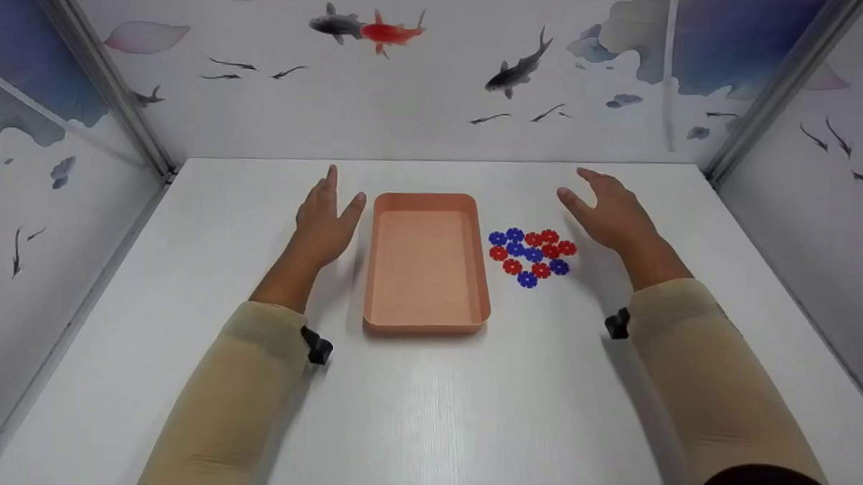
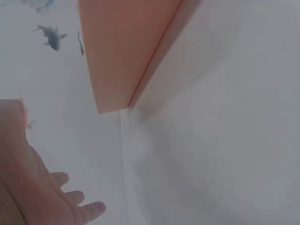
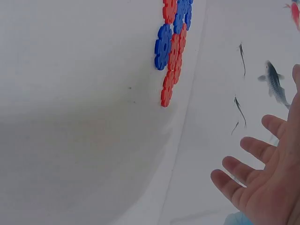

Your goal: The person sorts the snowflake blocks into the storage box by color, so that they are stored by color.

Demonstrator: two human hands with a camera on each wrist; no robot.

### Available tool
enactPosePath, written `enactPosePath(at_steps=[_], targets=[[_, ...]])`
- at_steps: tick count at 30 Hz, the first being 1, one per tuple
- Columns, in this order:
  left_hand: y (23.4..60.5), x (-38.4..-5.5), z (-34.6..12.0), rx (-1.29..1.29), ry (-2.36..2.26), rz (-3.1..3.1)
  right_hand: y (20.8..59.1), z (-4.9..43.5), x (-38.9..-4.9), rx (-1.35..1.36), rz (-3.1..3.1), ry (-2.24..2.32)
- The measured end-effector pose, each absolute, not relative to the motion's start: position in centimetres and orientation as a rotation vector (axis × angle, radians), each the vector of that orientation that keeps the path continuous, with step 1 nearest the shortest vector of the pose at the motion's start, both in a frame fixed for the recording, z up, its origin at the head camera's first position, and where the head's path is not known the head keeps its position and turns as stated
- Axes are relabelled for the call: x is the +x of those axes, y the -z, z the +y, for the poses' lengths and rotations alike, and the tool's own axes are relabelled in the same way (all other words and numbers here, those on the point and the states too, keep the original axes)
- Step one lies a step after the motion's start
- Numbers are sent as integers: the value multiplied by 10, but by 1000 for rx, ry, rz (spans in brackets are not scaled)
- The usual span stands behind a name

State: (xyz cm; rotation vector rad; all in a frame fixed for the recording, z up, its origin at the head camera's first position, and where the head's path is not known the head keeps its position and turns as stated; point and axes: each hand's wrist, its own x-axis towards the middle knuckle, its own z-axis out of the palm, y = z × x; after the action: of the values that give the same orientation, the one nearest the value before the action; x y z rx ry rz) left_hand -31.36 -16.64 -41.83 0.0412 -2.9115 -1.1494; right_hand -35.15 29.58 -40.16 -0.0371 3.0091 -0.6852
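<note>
A shallow salmon-pink tray (image 1: 426, 327) lies on the white table, with nothing visible inside it. Just right of it several red and blue flower-shaped plastic discs (image 1: 534, 255) lie flat in a loose cluster. The left hand (image 1: 324, 221) hovers left of the tray, fingers extended and thumb apart, touching nothing. Beyond the discs to the right, the right hand (image 1: 608, 209) is held in the air, its fingers spread and holding nothing. The right wrist view shows that palm (image 3: 269, 187) apart from the discs (image 3: 168, 84). In the left wrist view the tray's side wall (image 2: 126, 47) stands near the hand.
White panels printed with fish (image 1: 392, 33) enclose the table (image 1: 425, 414) at the back and both sides. Metal posts (image 1: 756, 96) stand at the rear corners. A small black device (image 1: 319, 346) sits at the left wrist, another (image 1: 617, 324) at the right.
</note>
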Motion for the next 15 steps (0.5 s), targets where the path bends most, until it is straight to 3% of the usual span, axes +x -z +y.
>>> enactPosePath(at_steps=[15], targets=[[424,-295,-162,102,1978,-2856,417,321,-359,22,2543,1183]])
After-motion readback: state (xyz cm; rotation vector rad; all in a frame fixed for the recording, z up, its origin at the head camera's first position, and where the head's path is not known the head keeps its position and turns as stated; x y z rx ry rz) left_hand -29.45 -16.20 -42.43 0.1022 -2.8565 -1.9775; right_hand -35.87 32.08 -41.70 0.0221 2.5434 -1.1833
